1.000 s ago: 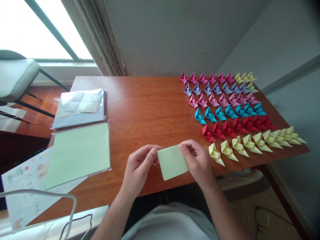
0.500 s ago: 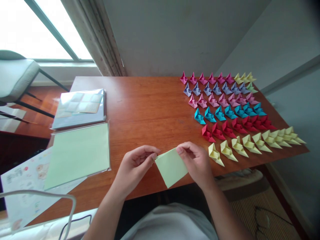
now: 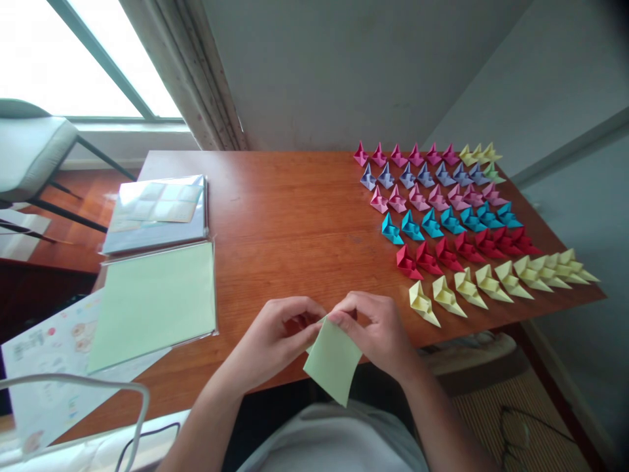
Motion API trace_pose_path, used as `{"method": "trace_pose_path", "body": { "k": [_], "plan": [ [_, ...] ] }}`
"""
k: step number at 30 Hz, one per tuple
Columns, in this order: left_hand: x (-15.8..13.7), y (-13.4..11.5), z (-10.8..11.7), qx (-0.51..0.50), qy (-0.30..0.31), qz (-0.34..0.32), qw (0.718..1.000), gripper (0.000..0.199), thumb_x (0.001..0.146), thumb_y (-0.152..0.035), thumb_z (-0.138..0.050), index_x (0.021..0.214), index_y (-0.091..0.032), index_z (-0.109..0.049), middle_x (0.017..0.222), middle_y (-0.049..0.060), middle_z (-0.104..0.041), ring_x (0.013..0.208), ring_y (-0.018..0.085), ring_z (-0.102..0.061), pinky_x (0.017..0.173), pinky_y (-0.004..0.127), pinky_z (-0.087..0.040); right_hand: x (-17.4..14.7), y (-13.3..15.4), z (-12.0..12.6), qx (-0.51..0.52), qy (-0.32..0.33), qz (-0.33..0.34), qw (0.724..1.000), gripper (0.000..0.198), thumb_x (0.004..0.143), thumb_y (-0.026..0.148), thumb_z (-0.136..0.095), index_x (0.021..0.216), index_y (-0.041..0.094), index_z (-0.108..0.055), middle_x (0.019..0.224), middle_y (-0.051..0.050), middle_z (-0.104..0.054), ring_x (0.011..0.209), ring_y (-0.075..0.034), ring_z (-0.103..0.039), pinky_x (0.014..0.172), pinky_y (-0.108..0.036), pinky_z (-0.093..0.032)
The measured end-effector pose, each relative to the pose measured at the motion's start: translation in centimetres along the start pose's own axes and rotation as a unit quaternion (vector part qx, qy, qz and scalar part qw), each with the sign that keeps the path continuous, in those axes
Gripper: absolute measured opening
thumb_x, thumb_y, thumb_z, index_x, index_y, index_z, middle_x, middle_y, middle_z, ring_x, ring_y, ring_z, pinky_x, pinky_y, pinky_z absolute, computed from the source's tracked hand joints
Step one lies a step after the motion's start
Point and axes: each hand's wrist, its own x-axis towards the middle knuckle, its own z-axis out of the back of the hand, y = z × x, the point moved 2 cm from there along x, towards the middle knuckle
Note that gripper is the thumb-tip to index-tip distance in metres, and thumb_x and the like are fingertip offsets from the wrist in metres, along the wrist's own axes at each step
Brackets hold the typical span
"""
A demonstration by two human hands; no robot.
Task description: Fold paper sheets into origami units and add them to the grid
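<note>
A pale green folded sheet of origami paper (image 3: 335, 360) hangs between my two hands at the table's front edge, its lower corner pointing down toward my lap. My left hand (image 3: 282, 341) pinches its upper left edge between thumb and fingers. At the top corner, my right hand (image 3: 376, 331) grips the paper with the thumb on the near face. The two hands' fingertips almost meet there. Part of another layer shows behind the front face, near the left fingertips. The rest of the back is hidden.
Rows of folded paper boats in pink, purple, blue, red and yellow (image 3: 447, 298) fill the right of the wooden table (image 3: 289, 216). A pack of green paper (image 3: 157, 301) and a blue-grey pack (image 3: 157, 229) lie left, over a printed sheet (image 3: 54, 354). A white cable (image 3: 98, 379) crosses the lower left.
Both hands have come closer together and slightly lower. The right hand moved left along the paper, which has turned and tilted so its corner hangs lower.
</note>
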Motion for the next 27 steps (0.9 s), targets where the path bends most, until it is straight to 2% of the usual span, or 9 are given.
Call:
{"method": "trace_pose_path", "body": {
  "k": [8, 14, 23, 27],
  "plan": [
    [0.15, -0.57, -0.07, 0.014, -0.044, -0.028, 0.999, 0.020, 0.093, -0.029, -0.062, 0.082, -0.016, -0.072, 0.073, 0.002, -0.068, 0.066, 0.012, -0.057, 0.062, 0.021, -0.044, 0.16, -0.34, -0.02, 0.006, -0.029, -0.040, 0.999, 0.026, 0.094, 0.037, -0.064, 0.074, 0.020, -0.065, 0.068, 0.001, -0.066, 0.065, -0.013, -0.060, 0.062, -0.024, -0.043],
    [0.18, -0.50, 0.00, 0.016, -0.088, -0.042, 0.995, 0.020, 0.092, -0.030, -0.064, 0.079, -0.016, -0.071, 0.071, 0.002, -0.068, 0.065, 0.013, -0.058, 0.061, 0.021, -0.044, 0.18, -0.29, 0.11, 0.009, -0.010, -0.030, 0.999, 0.022, 0.097, 0.033, -0.058, 0.080, 0.020, -0.064, 0.074, 0.000, -0.066, 0.070, -0.014, -0.061, 0.067, -0.025, -0.045],
    [0.32, -0.13, -0.29, -0.035, -0.076, -0.024, 0.996, 0.020, 0.091, -0.030, -0.065, 0.079, -0.016, -0.071, 0.072, 0.003, -0.069, 0.064, 0.013, -0.058, 0.058, 0.020, -0.044, 0.14, -0.63, 0.12, -0.010, -0.015, -0.038, 0.999, 0.026, 0.096, 0.037, -0.059, 0.076, 0.020, -0.062, 0.070, 0.000, -0.065, 0.068, -0.014, -0.060, 0.063, -0.025, -0.044],
    [0.21, -0.12, -0.36, -0.049, -0.065, -0.022, 0.996, 0.017, 0.092, -0.030, -0.064, 0.090, -0.016, -0.074, 0.080, 0.005, -0.072, 0.071, 0.015, -0.062, 0.063, 0.022, -0.048, 0.17, -0.64, 0.11, -0.015, -0.008, -0.040, 0.999, 0.025, 0.096, 0.036, -0.061, 0.076, 0.021, -0.062, 0.071, 0.001, -0.065, 0.067, -0.014, -0.059, 0.063, -0.024, -0.044]
  ]
}}
